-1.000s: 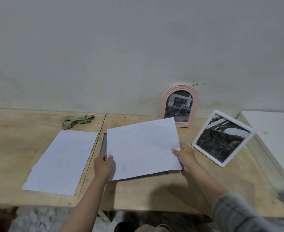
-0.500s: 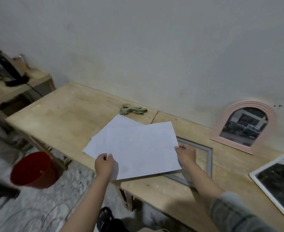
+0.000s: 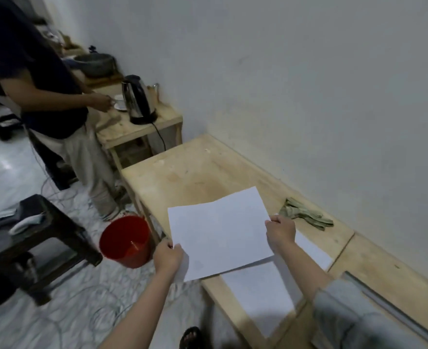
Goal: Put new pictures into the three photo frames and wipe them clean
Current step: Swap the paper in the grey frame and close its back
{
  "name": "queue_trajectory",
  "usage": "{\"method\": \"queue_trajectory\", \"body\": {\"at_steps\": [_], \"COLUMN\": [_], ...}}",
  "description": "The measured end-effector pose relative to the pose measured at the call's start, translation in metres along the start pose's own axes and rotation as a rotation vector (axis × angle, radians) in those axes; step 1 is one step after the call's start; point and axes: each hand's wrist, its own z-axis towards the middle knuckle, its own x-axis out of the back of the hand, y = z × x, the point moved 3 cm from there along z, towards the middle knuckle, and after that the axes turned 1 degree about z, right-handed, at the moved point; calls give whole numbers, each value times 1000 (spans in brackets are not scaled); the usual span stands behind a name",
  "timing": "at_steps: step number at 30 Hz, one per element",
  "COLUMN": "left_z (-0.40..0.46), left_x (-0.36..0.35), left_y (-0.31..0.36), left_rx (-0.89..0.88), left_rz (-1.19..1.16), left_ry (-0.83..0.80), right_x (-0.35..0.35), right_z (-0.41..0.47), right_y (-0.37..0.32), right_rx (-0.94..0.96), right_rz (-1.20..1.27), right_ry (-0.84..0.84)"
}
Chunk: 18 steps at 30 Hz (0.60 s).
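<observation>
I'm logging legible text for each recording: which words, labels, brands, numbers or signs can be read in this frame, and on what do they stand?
None can be read.
White paper sheet held by the left hand and right hand: its upper side is blank.
Second white sheet on the wooden table: blank.
Steel and black electric kettle: no legible brand.
Red plastic bucket: no label shows.

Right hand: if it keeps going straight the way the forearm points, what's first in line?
Probably bare table, then the wall. The right hand points up-left, so the green cloth stays off to its right. Depth unclear.
</observation>
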Motion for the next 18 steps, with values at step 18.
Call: {"method": "queue_trajectory", "body": {"at_steps": [18], "left_z": [148], "left_x": [-9], "left_y": [35], "left_rx": [-247], "left_rz": [554], "left_ry": [-234], "right_x": [-187], "right_z": [118], "right_y": [-83], "right_rx": [210], "right_rz": [-637], "right_ry": [-77]}}
